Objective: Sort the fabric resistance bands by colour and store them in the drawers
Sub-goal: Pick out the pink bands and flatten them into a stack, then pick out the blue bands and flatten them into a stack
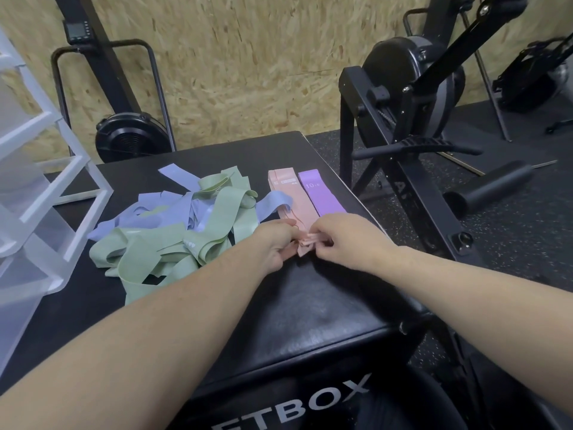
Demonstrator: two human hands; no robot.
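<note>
A flat stack of pink bands (pixel 286 193) lies on the black padded box (pixel 310 305), with a purple band (pixel 319 193) flat beside it on the right. My left hand (pixel 276 243) and my right hand (pixel 344 240) both pinch the near end of the pink bands, which is bunched between the fingers. To the left a loose heap of green bands (pixel 173 243) and light blue bands (pixel 161 212) lies tangled. One light blue loop reaches to the edge of the pink stack.
A white translucent drawer unit (pixel 37 193) stands at the left edge of the box, its drawers pulled out. Black exercise machines (pixel 412 97) stand at the right and behind the box (pixel 124 131), against a chipboard wall. Speckled rubber floor lies to the right.
</note>
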